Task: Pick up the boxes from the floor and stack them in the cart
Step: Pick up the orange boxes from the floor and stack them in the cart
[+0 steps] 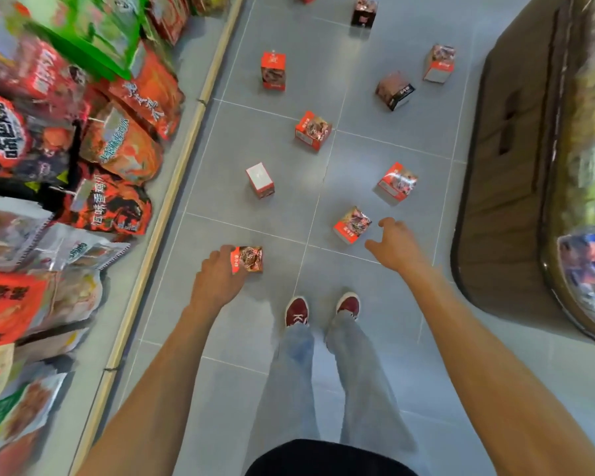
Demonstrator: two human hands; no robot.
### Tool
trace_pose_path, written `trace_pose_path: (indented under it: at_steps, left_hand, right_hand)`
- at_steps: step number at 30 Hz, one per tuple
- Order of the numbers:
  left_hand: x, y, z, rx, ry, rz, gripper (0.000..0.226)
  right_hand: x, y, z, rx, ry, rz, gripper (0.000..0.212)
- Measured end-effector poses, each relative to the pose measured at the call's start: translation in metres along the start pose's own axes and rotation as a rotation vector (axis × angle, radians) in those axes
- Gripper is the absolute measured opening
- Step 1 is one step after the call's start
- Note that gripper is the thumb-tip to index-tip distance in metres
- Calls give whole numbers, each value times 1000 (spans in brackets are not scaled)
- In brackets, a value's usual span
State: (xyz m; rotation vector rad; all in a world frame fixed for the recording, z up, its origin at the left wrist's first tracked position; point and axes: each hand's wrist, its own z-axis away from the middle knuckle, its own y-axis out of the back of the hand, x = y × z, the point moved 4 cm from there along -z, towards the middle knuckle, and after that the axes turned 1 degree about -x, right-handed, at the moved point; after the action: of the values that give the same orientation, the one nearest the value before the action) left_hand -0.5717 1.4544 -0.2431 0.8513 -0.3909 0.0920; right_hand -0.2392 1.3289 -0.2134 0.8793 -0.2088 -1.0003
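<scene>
Boxes (312, 130), red and dark cartons, strewn over grey tile floor (255, 338) of a shop aisle: 9 counted lying loose, from near right to far, the farthest cut off by the top edge. 1 more, held box (248, 258), clamped in left hand (217, 276) at near left, fingers curled round its left side; impossible to tell whether lifted clear of the tiles. Right hand (394, 243) spread apart, holding nothing, stretched toward nearest loose box (352, 225) just to its left; seemingly not yet touching, though too close to be sure. Cart not in view.

Likely trouble from here:
- Held box slipping out, gripped from 1 side only and probably slick card.
- Nearest loose box getting nudged away instead of caught, if met on its edge rather than spanned.
- A stumble over cartons lying close ahead of 2 dark red shoes (296, 310) when turning to find the unseen cart.

Around: shelf (174, 187) of snack bags (117, 146) running down the left, bags bulging toward the aisle, tight beside the left arm. Dark brown cabinet (512, 166) along the right, contents blurred. White-faced box (260, 180) farther out than left hand, another red box (396, 183) just beyond the reach target. Nothing lying between right hand and that target.
</scene>
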Motion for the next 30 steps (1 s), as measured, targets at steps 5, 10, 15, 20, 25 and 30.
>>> trace_pose_path:
  at_steps: [5, 10, 15, 20, 25, 30]
  left_hand:
    - [-4, -39, -50, -28, 170, 131, 53]
    - [-15, -84, -110, -60, 87, -89, 61]
    - [-50, -141, -193, -109, -54, -309, 76]
    - [-95, -212, -281, -143, -150, -478, 94]
    - [-146, -282, -342, -151, -170, -623, 116]
    - [-193, -335, -388, -196, -163, -772, 137]
  right_hand:
    - [9, -24, -77, -38, -75, -63, 63]
    - [26, -67, -164, -84, -104, -28, 66]
    - [45, -130, -250, -142, 86, 279, 71]
    - [67, -200, -342, -157, 252, 589, 82]
    - [90, -268, -427, -151, 384, 850, 97]
    - [115, -308, -484, -101, 553, 1100, 120]
